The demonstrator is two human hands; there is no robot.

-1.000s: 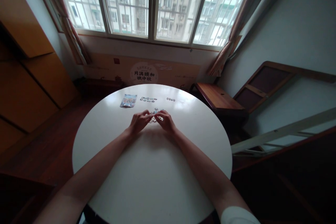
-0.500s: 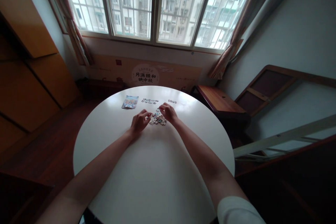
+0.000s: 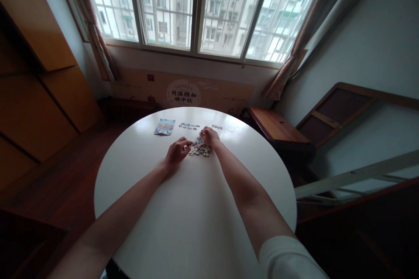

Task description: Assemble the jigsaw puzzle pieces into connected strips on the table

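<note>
A loose heap of small jigsaw puzzle pieces [image 3: 201,151] lies on the white round table [image 3: 183,222]. At the heap's left edge is my left hand [image 3: 177,151], its thumb and forefinger drawn together in a pinch. My right hand [image 3: 211,136] rests over the far right side of the heap with its fingers bent down and closed. Whatever either set of fingertips holds is too small to make out. Beyond the hands, sorted puzzle pieces [image 3: 190,126] lie in two short rows, and another short row of pieces [image 3: 217,127] sits farther right.
A colourful printed packet [image 3: 164,127] lies flat at the table's far left. Past the table are a printed banner [image 3: 137,83] below the barred window and a wooden side table [image 3: 278,124]. A wooden cabinet [image 3: 65,96] stands at left.
The whole view has shifted slightly, with the table now a little farther right. My right hand has closed down nearer the heap; my left hand stays beside it.
</note>
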